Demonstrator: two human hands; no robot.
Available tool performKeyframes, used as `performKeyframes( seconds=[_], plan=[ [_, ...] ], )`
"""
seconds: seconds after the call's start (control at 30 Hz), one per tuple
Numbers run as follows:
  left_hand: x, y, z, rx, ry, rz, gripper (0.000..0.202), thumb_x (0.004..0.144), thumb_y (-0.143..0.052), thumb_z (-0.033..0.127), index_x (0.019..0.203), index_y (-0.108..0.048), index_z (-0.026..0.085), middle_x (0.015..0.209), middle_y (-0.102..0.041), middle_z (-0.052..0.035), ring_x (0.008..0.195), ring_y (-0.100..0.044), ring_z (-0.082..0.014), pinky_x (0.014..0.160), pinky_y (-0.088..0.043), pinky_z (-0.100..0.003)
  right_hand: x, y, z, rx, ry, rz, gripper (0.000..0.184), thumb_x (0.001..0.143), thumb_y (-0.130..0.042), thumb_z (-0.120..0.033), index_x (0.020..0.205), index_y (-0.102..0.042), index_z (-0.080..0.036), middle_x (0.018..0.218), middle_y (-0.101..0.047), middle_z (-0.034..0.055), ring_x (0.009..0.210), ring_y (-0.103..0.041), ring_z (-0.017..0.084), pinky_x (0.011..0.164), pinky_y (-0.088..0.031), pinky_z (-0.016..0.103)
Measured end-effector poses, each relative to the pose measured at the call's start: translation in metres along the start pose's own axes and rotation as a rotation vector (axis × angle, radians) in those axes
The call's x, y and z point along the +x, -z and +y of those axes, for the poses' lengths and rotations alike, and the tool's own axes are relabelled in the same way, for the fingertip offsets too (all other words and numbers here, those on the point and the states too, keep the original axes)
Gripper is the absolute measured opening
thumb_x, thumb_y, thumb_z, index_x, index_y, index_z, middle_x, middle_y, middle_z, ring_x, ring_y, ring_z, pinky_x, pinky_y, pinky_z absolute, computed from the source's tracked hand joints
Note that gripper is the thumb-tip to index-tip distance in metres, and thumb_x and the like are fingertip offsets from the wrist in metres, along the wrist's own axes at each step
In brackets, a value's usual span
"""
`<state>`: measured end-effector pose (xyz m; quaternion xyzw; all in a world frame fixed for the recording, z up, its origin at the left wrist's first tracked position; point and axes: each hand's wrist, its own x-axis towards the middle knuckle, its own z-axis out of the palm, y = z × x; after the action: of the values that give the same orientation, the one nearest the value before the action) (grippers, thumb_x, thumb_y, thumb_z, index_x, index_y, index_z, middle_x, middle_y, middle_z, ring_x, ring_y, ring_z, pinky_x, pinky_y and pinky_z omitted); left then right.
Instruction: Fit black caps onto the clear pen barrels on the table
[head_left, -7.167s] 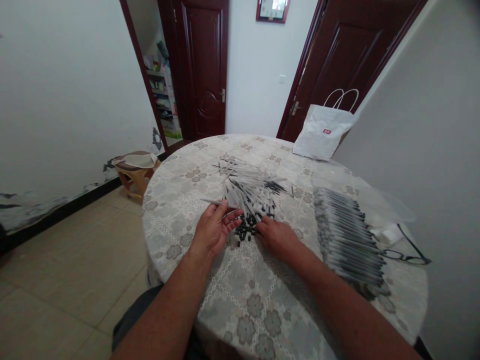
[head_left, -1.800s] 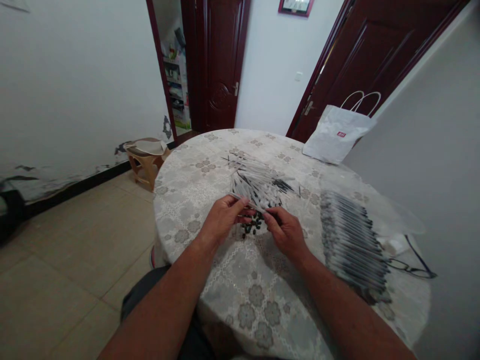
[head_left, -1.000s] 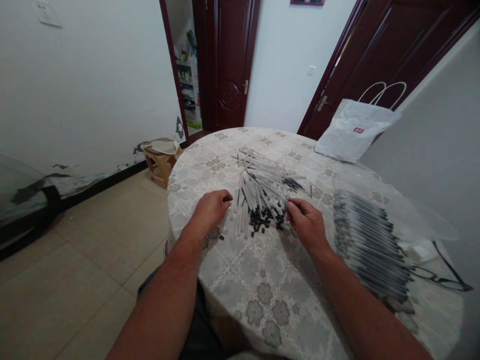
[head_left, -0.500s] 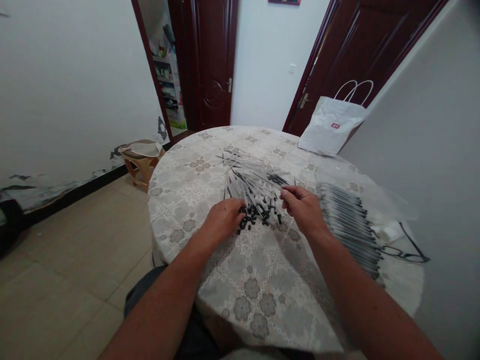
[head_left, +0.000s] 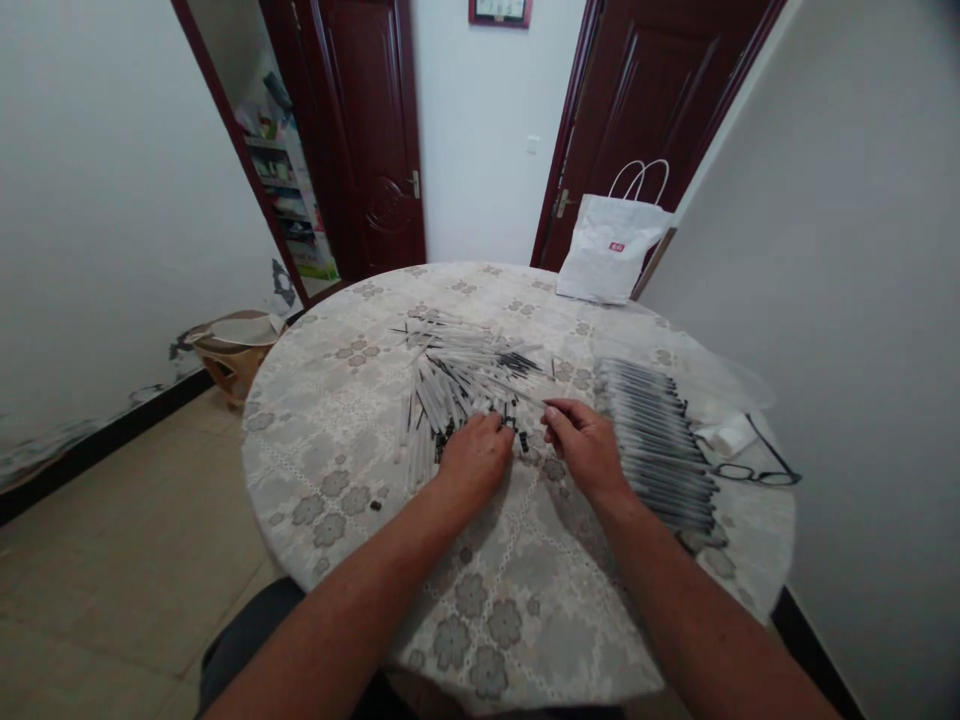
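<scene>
A loose heap of thin whitish pen barrels [head_left: 439, 395] lies on the table, with dark refills [head_left: 519, 364] at its right side. Small black pen caps [head_left: 523, 440] are scattered along the heap's near end. My left hand [head_left: 478, 450] rests over these caps with its fingers curled down; its fingertips are partly hidden, so what they pinch cannot be made out. Between thumb and forefinger, my right hand [head_left: 583, 445] pinches the near end of a slim pen barrel [head_left: 525, 396], which slants up and left over the heap.
Beside my right forearm lies a neat row of pens [head_left: 656, 440]. Eyeglasses [head_left: 757, 473] and crumpled white paper [head_left: 729, 436] are farther right. A white paper bag [head_left: 611, 250] stands at the back of the round table [head_left: 487, 590]. One stray black cap [head_left: 376, 506] lies left.
My left hand has moved right and nearer across the caps, closer to my right hand. My right hand still pinches a slim barrel. The whole view has swung to the right.
</scene>
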<state>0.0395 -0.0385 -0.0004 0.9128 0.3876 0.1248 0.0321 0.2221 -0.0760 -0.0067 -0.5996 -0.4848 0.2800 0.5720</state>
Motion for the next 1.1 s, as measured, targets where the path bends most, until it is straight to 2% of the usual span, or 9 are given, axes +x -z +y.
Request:
performKeyframes(
  seconds=[0.23,0.37,0.47,0.53,0.63,0.73,0.8,0.93,1.1],
  plan=[
    [0.007,-0.021,-0.001,0.067,-0.088,-0.017,0.022,0.095,-0.051,0.016,0.104,-0.071,0.015,0.105,-0.067,-0.0167,0.104,-0.06,-0.0308,0.089,-0.048,-0.042,-0.004,0.001,-0.009,-0.111,0.092,0.014,0.034,0.09,-0.062,-0.044,0.107,-0.075,-0.017,0.069,-0.069,0.0018,0.059,-0.061,0.015,0.059,-0.047,0.027],
    [0.002,-0.023,-0.004,-0.029,-0.076,0.021,0.022,0.094,-0.05,0.014,0.105,-0.069,0.015,0.103,-0.068,-0.0154,0.103,-0.061,-0.0298,0.091,-0.048,-0.042,-0.004,0.001,-0.007,-0.068,0.089,0.04,0.035,0.091,-0.062,-0.045,0.108,-0.074,-0.017,0.077,-0.073,0.0039,0.059,-0.061,0.015,0.058,-0.048,0.027],
    [-0.004,-0.011,-0.015,-0.352,0.038,0.176,0.024,0.094,-0.055,0.02,0.115,-0.068,0.019,0.111,-0.07,-0.0125,0.107,-0.063,-0.0273,0.096,-0.048,-0.041,-0.005,-0.001,-0.004,0.02,0.064,0.04,0.036,0.091,-0.064,-0.047,0.108,-0.072,-0.017,0.082,-0.074,0.0052,0.059,-0.061,0.015,0.055,-0.047,0.026],
    [-0.009,0.002,-0.027,-0.69,0.209,0.31,0.029,0.095,-0.057,0.028,0.122,-0.066,0.022,0.112,-0.071,-0.0093,0.103,-0.066,-0.0236,0.094,-0.051,-0.038,-0.007,-0.003,-0.003,0.081,0.054,0.033,0.036,0.09,-0.065,-0.048,0.109,-0.071,-0.017,0.083,-0.075,0.0056,0.058,-0.061,0.014,0.052,-0.047,0.026],
    [-0.018,0.018,-0.046,-1.305,0.498,0.438,0.029,0.091,-0.064,0.038,0.113,-0.067,0.02,0.093,-0.072,-0.0056,0.08,-0.069,-0.0182,0.073,-0.057,-0.031,-0.013,-0.008,-0.003,0.108,0.062,-0.008,0.036,0.09,-0.067,-0.048,0.109,-0.07,-0.018,0.086,-0.075,0.0064,0.06,-0.062,0.015,0.053,-0.048,0.026],
    [-0.027,0.024,-0.06,-1.748,0.616,0.582,0.028,0.082,-0.075,0.034,0.101,-0.064,0.017,0.091,-0.072,-0.0044,0.08,-0.07,-0.0149,0.072,-0.058,-0.027,-0.021,-0.016,-0.002,0.074,0.073,-0.069,0.034,0.09,-0.066,-0.048,0.108,-0.069,-0.02,0.088,-0.076,0.0065,0.063,-0.065,0.016,0.057,-0.052,0.028],
    [-0.031,0.023,-0.063,-1.868,0.644,0.608,0.028,0.08,-0.079,0.031,0.098,-0.063,0.017,0.092,-0.073,-0.0046,0.081,-0.072,-0.0141,0.075,-0.06,-0.027,-0.027,-0.02,-0.001,0.038,0.089,-0.106,0.032,0.091,-0.065,-0.048,0.108,-0.068,-0.021,0.089,-0.077,0.0065,0.066,-0.067,0.018,0.061,-0.054,0.029],
    [-0.034,0.019,-0.062,-1.929,0.631,0.604,0.026,0.081,-0.079,0.03,0.096,-0.063,0.017,0.095,-0.075,-0.0062,0.078,-0.072,-0.0141,0.077,-0.061,-0.03,-0.033,-0.024,-0.001,-0.038,0.126,-0.148,0.032,0.092,-0.064,-0.048,0.109,-0.069,-0.021,0.091,-0.077,0.0071,0.069,-0.069,0.019,0.066,-0.056,0.031],
    [-0.036,0.018,-0.057,-1.961,0.627,0.604,0.027,0.081,-0.08,0.028,0.097,-0.061,0.017,0.096,-0.075,-0.0074,0.083,-0.074,-0.0168,0.077,-0.062,-0.032,-0.033,-0.023,-0.003,-0.081,0.115,-0.117,0.033,0.092,-0.064,-0.049,0.11,-0.069,-0.021,0.092,-0.077,0.0076,0.07,-0.069,0.02,0.066,-0.056,0.031]
  ],
)
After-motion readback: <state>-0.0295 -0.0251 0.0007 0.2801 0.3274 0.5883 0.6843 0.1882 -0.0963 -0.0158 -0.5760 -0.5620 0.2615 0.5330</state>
